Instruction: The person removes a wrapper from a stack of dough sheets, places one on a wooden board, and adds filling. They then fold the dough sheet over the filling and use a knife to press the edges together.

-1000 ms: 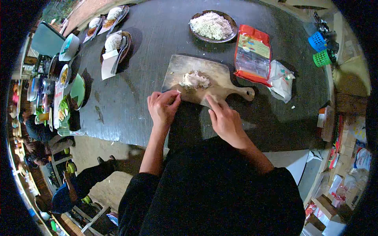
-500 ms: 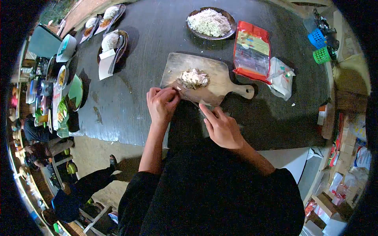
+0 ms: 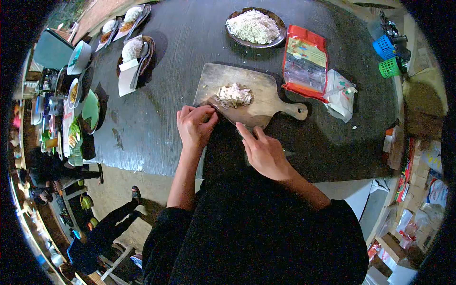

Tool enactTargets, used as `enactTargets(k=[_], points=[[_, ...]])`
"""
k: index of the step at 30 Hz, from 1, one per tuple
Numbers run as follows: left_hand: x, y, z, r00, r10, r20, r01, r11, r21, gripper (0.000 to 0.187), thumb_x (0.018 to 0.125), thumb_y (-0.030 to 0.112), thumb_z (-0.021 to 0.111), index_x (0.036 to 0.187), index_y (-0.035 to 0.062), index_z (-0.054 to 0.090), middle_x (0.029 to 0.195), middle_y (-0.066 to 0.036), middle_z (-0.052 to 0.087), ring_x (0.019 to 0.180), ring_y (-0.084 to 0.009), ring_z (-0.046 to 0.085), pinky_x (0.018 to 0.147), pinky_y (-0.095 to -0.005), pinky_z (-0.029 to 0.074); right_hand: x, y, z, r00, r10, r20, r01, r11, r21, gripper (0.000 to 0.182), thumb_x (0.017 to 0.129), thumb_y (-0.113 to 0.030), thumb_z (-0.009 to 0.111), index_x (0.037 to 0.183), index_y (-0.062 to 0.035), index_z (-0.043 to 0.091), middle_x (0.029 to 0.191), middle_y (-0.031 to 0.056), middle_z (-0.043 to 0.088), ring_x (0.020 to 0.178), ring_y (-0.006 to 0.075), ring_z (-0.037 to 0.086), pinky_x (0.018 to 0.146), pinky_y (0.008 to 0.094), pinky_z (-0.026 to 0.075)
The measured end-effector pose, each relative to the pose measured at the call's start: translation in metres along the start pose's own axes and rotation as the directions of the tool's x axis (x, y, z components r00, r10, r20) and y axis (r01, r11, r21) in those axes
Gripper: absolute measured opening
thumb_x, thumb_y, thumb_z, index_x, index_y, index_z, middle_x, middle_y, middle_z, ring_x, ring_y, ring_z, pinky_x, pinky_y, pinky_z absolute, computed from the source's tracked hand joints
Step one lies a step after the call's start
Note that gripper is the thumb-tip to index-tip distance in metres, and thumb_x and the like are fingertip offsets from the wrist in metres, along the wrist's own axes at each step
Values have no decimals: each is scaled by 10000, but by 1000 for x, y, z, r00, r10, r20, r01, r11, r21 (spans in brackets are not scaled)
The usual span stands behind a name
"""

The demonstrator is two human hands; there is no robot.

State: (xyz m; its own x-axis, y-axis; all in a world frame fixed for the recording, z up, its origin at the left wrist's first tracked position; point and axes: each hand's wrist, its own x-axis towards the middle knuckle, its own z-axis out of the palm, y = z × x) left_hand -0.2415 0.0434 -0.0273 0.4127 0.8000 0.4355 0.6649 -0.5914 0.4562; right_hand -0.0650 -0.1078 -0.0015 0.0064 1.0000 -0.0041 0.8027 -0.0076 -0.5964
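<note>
A wooden cutting board (image 3: 259,90) with a short handle lies on the dark table, bearing a small heap of pale shredded food (image 3: 234,96). At the board's near left edge, my left hand (image 3: 194,124) has its fingers pinched together; the small piece between them is mostly hidden. My right hand (image 3: 267,154) is closed around a knife (image 3: 241,133) at the board's near edge, index finger stretched along it. Only a little of the knife shows, its blade lost in shadow and pointing toward my left fingers.
Beyond the board stand a plate of white shreds (image 3: 254,27), a red food packet (image 3: 306,61) and a crumpled white bag (image 3: 340,97). Plates with rice mounds (image 3: 132,49) sit at the far left, near a green plate (image 3: 91,110). Other people (image 3: 102,232) are at lower left.
My right hand has shifted slightly left and toward me with the knife. My left hand stays nearly in place. The people at lower left have changed posture.
</note>
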Motion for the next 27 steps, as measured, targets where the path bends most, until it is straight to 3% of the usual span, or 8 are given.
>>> enactTargets(k=[6,8,21,27], points=[[-3,-3,2,1000,-25,0,25,1000,0,150,718,194,852,854,160,797,877,8,768,827,-222,654,812,-379,489,0,2,2,999,-17,-44,18,1000,12,583,953,-130,619,1508,-94,445,989,253,617,716,420,685,596,508,576],[-2,0,1,1000,-25,-1,25,1000,-6,150,719,195,853,854,161,797,870,9,766,830,-221,655,814,-379,488,-2,6,6,992,4,-129,1,999,43,565,963,-139,613,1504,-104,454,992,254,631,711,424,685,592,506,577],[-2,-3,3,999,12,-39,-12,1000,12,132,705,186,855,807,143,783,811,16,750,797,-205,649,777,-371,468,-5,2,-4,999,-16,-32,18,998,64,531,978,-160,606,1491,-120,474,934,221,621,709,423,684,584,525,566],[-1,-1,2,999,32,-43,-31,999,15,134,699,169,858,806,144,781,829,22,758,790,-203,650,768,-372,471,2,-1,5,999,-10,-35,8,997,-72,540,992,-155,603,1513,-117,464,977,201,618,714,383,686,611,465,587]])
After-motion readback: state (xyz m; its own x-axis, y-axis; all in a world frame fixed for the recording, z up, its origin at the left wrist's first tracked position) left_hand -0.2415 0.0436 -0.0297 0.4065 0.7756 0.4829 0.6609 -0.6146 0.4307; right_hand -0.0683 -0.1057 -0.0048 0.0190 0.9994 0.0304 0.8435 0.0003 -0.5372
